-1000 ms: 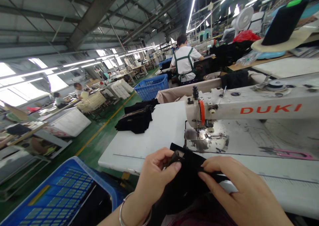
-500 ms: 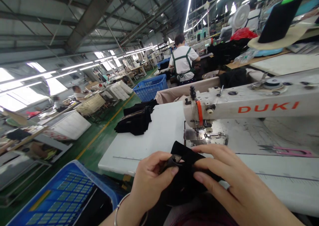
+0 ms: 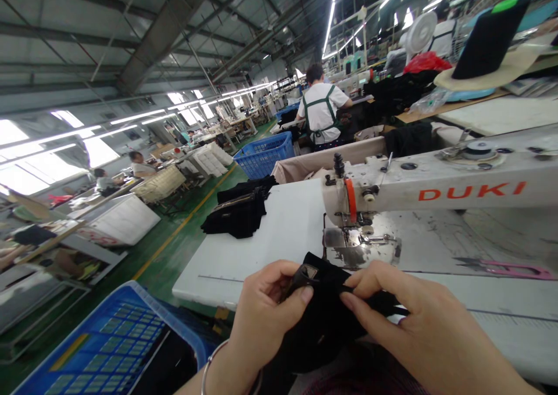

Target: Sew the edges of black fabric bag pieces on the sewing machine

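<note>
A black fabric piece (image 3: 329,302) is held between both hands at the front edge of the white sewing table (image 3: 279,221). My left hand (image 3: 268,313) is closed on its left side, thumb on top, where a dark rolled edge with a small light patch shows. My right hand (image 3: 392,308) pinches the fabric's right side between thumb and fingers. Just beyond the cloth stands the sewing machine (image 3: 471,180), its needle area and metal plate apart from the fabric. The lower part of the cloth hangs toward my lap, partly hidden by the hands.
Pink-handled thread snips (image 3: 514,268) lie right of the needle plate. A stack of black fabric pieces (image 3: 238,209) rests at the table's far left. A blue basket (image 3: 143,302) stands low at left, another blue basket (image 3: 265,154) behind. A co-worker (image 3: 322,107) sits ahead.
My right hand's fingers have drawn in from lying spread over the cloth to a pinch on its edge. My left hand keeps its hold, nearly in place.
</note>
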Motion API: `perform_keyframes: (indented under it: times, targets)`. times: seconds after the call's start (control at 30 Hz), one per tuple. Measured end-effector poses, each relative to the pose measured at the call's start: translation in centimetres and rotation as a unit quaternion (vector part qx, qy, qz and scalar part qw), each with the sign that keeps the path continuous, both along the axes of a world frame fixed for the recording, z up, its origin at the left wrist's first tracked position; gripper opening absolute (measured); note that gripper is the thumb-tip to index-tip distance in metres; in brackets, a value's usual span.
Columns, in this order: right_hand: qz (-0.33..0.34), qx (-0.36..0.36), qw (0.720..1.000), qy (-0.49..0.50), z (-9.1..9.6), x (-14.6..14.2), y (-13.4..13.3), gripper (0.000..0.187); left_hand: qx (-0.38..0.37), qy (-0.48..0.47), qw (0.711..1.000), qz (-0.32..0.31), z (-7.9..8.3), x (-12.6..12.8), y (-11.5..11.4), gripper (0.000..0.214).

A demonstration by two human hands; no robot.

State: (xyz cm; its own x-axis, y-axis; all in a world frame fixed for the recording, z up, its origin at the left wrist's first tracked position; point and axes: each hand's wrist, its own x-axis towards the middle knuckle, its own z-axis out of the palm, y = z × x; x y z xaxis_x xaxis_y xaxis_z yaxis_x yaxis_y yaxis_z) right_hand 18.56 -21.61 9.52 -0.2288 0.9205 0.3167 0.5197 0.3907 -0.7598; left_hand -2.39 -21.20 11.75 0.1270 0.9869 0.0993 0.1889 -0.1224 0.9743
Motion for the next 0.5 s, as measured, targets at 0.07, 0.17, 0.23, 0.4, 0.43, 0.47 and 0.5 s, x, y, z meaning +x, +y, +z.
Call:
perform_keyframes:
  times: [0.07,0.17,0.23,0.4,0.43,0.47,0.5]
  targets:
    - [0.001,0.001,1.000,-0.003,-0.1,-0.1,0.1,0.006,-0.014,-0.015,1.000,-0.004,-0.2,-0.2,0.2,0.008]
    - [0.061,0.041,0.997,0.004,0.6,-0.3,0.2,0.010,-0.051,-0.021,0.998,-0.024,0.9,-0.8,0.6,0.014]
    - [0.138,0.069,0.988,0.027,1.7,-0.5,0.1,0.016,-0.089,0.012,0.994,-0.063,3.0,-1.5,1.2,0.017]
    - [0.325,0.058,0.937,0.115,2.6,-1.6,0.4,0.040,-0.159,0.195,0.942,-0.221,7.5,-3.1,4.9,0.021]
    - [0.334,0.052,0.935,0.104,1.7,-1.9,0.7,0.045,-0.161,0.235,0.925,-0.252,7.1,-3.3,5.9,0.021]
    - [0.328,0.049,0.941,0.074,0.4,-2.1,1.0,0.047,-0.151,0.276,0.909,-0.273,6.1,-3.3,6.9,0.020]
    - [0.311,0.063,0.948,0.032,-1.2,-2.4,1.5,0.046,-0.131,0.318,0.895,-0.285,4.5,-3.2,8.0,0.018]
